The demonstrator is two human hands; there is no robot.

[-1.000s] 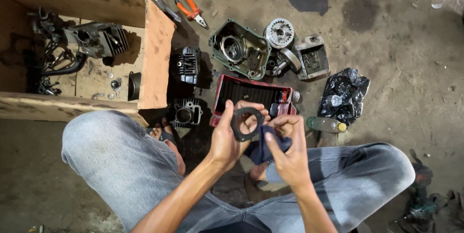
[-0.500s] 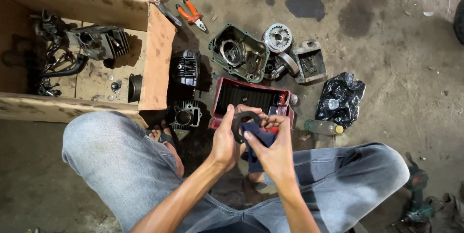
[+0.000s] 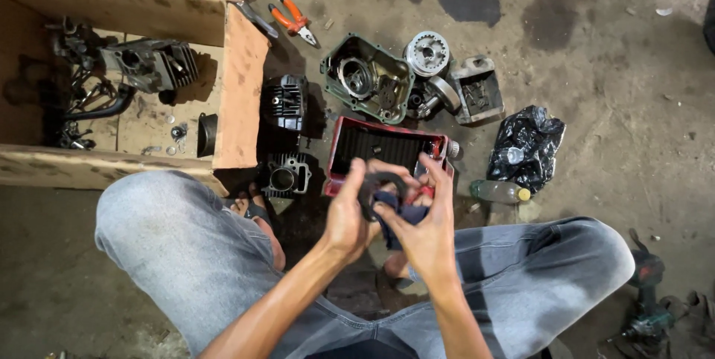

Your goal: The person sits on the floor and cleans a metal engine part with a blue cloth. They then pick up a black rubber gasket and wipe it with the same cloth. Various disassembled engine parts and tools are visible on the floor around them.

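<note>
Head view: our left hand [image 3: 350, 217] grips the ring [image 3: 375, 189], our right hand [image 3: 426, 226] presses the rag [image 3: 398, 214] at its 5 o'clock; oily fingers could drop the ring into the red tray [image 3: 339, 152].

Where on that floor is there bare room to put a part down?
Bare concrete lies right of the black plastic bag, and past the orange pliers toward the dark stain. It is crowded between the wooden box and the bag: engine parts surround the red tray, close to both hands.
</note>
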